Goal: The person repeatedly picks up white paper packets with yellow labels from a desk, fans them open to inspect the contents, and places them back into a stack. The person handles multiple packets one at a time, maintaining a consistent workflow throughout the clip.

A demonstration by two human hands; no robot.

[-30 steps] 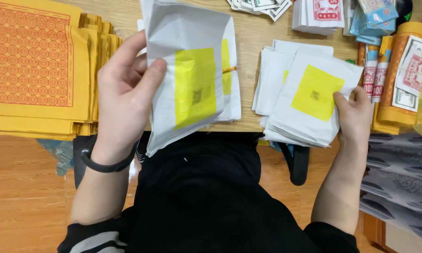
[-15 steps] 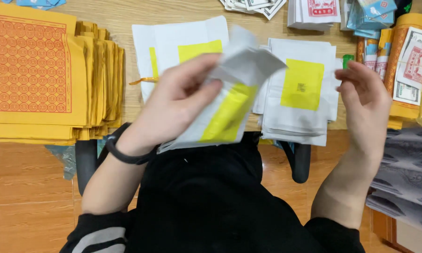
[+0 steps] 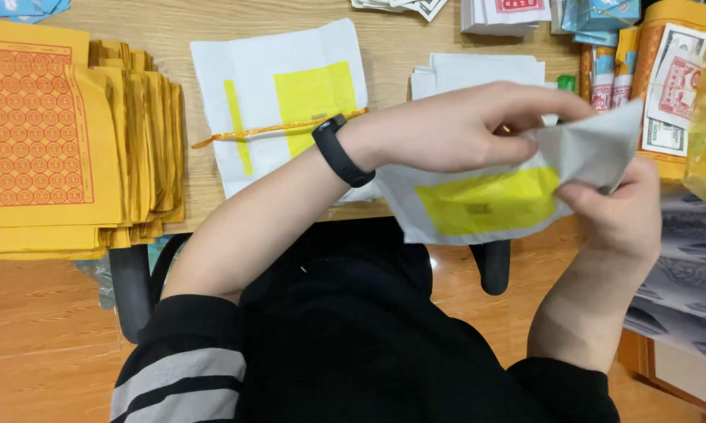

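Note:
Both my hands hold one white paper sheet with a yellow rectangle (image 3: 486, 205) above the table's near right edge. My left hand (image 3: 463, 125), a black band on its wrist, has crossed over to the right and pinches the sheet's top edge. My right hand (image 3: 615, 211) grips the same sheet from below at its right end. The sheet is bent and partly folded between the two hands. Behind them lies a white paper stack (image 3: 478, 72), mostly hidden by my left hand.
A bundle of white sheets with yellow patches, tied with an orange band (image 3: 278, 102), lies at centre. A thick pile of orange patterned paper (image 3: 55, 149) fills the left. Paper-money bundles (image 3: 670, 86) and packets line the back right. A black chair frame (image 3: 130, 290) shows below.
My left hand swept from the left across to the right, carrying the sheet, and the tied bundle now lies on the table. My right hand left the right stack and took the sheet.

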